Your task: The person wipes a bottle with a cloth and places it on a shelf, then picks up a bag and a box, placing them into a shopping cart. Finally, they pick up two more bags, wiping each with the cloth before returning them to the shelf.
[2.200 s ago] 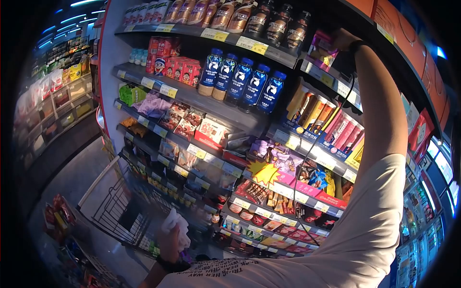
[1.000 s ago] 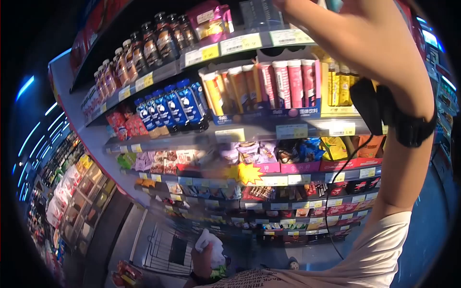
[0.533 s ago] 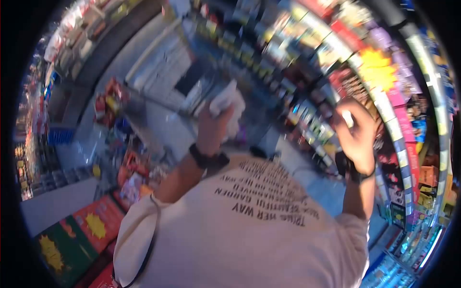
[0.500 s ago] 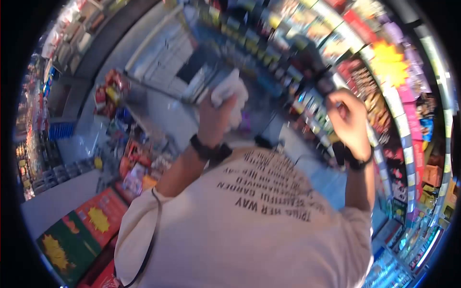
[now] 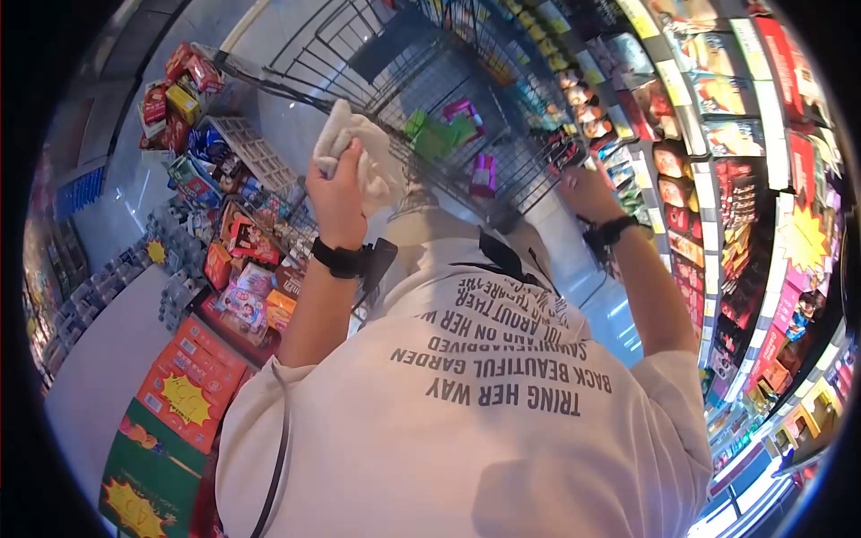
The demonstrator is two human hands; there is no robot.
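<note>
My left hand (image 5: pixel 337 199) is closed on a crumpled white cloth (image 5: pixel 381 166), which bulges out past the fingers. My right hand (image 5: pixel 587 192) has curled fingers and sits at the right side of a wire shopping cart (image 5: pixel 516 184), beside the shelf goods. A small dark and red thing (image 5: pixel 565 154) shows just beyond its fingertips; whether the hand holds it or the cart's edge I cannot make out. Inside the cart lie a green packet (image 5: pixel 435 139) and a purple packet (image 5: pixel 482 175).
Tall shelves of packaged goods (image 5: pixel 735 215) line the right side. On the left are piles of boxed snacks (image 5: pixel 247 233), a white plastic crate (image 5: pixel 256 152), and red cartons (image 5: pixel 193 377) above green cartons (image 5: pixel 148 471) with yellow price stars. Grey floor (image 5: pixel 134 197) shows further left.
My left hand has shifted left with the cloth. My right hand has come away from the upper shelf, moving left to the cart's side. The view has turned and sharpened, showing more of the cart.
</note>
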